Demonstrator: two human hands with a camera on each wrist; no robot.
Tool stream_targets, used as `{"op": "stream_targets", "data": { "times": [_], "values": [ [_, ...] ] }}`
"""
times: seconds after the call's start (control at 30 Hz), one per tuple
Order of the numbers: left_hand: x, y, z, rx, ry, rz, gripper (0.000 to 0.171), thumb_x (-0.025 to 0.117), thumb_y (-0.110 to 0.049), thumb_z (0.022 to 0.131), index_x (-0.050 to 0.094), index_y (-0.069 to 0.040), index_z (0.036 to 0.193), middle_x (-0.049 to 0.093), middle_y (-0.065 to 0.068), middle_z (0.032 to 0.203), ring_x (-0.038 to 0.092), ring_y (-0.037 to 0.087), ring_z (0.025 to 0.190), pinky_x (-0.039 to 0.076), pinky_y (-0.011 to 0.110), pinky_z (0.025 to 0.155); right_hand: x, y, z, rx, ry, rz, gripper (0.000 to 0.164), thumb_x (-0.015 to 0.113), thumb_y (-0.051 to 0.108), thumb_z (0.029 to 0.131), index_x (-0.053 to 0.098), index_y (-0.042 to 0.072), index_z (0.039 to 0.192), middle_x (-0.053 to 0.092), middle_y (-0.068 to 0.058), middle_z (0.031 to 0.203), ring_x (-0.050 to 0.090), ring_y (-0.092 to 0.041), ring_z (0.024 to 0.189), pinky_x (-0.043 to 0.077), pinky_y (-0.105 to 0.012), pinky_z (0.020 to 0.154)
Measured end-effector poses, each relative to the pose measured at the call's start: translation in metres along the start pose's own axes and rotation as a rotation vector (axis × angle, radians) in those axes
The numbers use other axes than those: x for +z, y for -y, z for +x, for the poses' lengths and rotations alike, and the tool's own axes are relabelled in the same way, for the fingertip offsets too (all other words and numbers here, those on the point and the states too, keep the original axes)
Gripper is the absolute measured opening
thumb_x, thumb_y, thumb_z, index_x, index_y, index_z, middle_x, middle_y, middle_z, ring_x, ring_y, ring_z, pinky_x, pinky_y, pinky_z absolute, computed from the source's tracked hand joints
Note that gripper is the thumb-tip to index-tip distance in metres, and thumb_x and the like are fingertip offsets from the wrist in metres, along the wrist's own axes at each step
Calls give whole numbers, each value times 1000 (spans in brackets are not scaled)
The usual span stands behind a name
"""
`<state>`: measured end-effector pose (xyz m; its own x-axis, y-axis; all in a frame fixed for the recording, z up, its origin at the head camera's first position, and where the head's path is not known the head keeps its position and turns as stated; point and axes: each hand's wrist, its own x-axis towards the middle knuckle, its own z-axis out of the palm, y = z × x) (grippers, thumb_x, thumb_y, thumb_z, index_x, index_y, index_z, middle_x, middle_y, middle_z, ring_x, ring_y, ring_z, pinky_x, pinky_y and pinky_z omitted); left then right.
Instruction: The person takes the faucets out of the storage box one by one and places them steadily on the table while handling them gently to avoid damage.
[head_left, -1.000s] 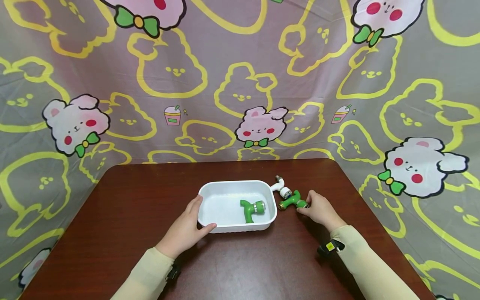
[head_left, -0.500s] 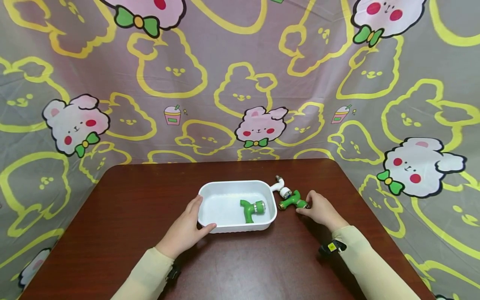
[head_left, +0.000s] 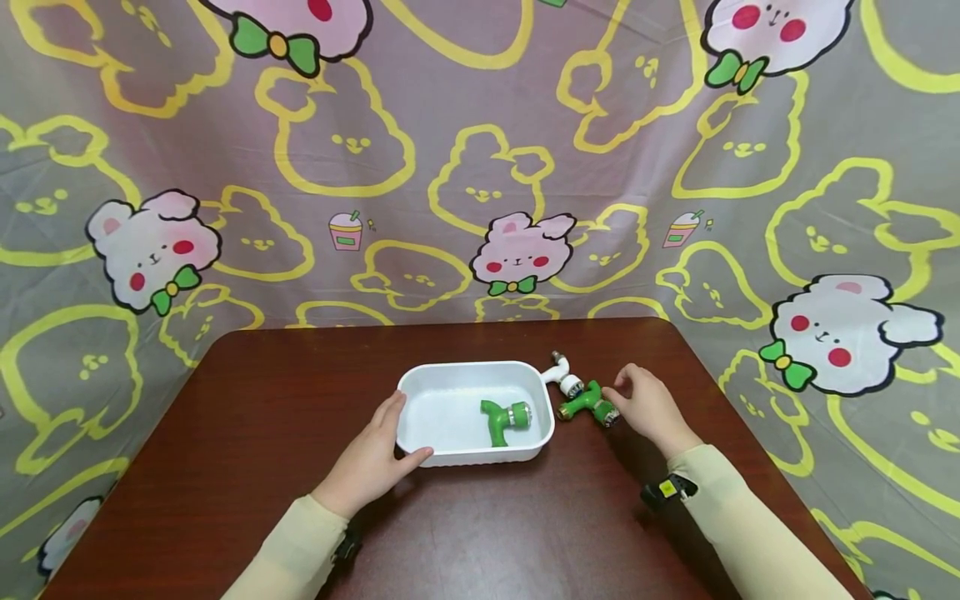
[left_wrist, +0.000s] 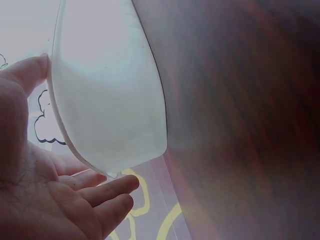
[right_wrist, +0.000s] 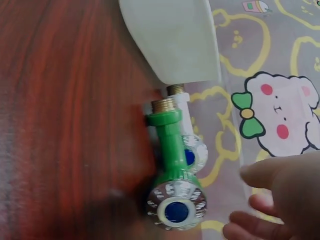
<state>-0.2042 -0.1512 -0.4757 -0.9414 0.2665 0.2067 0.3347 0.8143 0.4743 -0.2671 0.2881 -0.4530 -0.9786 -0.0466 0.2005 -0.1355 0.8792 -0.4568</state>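
A white rectangular tray (head_left: 438, 412) sits mid-table with a green faucet (head_left: 497, 422) inside, towards its right end. My left hand (head_left: 367, 462) spans the tray's near-left corner, thumb at the rim and fingers along the outside; the left wrist view has those fingers (left_wrist: 112, 192) fairly straight beside the wall. Right of the tray, another green faucet (head_left: 579, 403) lies on the table, its silver handle with a blue centre facing the right wrist camera. Close behind it is a white faucet (head_left: 560, 372), by the tray's rim. My right hand (head_left: 651, 410), holding nothing, hovers just right of the green faucet.
The dark reddish-brown table (head_left: 480, 533) runs out to both sides and in front of the tray. A grey cloth (head_left: 420, 200) with yellow outlines and cartoon rabbits hangs behind it and along both sides.
My right hand has let go of the green faucet on the table and drawn up and slightly right of it. The left hand and tray have stayed in place.
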Motion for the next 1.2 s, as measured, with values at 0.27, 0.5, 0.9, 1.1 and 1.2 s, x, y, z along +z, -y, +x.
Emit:
{"op": "stream_targets", "data": {
  "times": [0.27,0.5,0.9,1.1,1.2],
  "values": [
    [-2,-2,0,-9,9,-2,96,77,-43,92,30,9,157,33,29,162,50,43,140,49,52,108,-10,9,7,-38,-90,31,19,73,20,96,59,7,93,60,-10,86,57,-23,77,44,-34,65],
    [-4,-2,0,-3,11,10,96,78,-43,91,30,10,156,34,30,161,50,43,140,49,52,108,-13,18,15,-65,-105,35,18,72,21,96,59,8,92,61,-9,87,56,-24,78,43,-34,69],
    [-6,-3,2,10,8,16,97,78,-44,91,32,11,155,35,31,160,50,44,140,48,52,109,-16,34,32,-131,-61,43,17,73,19,97,61,8,93,61,-9,89,56,-24,80,46,-37,71],
    [-5,-2,3,12,7,20,97,79,-44,90,32,11,155,36,32,159,51,44,139,49,52,108,-14,41,36,-153,-30,48,14,71,18,97,60,11,91,62,-7,88,55,-22,78,45,-35,70],
    [-4,-1,3,14,6,20,97,79,-44,90,32,11,155,36,32,159,51,44,139,49,52,108,-13,44,38,-172,-21,50,14,72,16,97,60,11,91,62,-6,86,55,-21,77,44,-34,69]
  ]
}}
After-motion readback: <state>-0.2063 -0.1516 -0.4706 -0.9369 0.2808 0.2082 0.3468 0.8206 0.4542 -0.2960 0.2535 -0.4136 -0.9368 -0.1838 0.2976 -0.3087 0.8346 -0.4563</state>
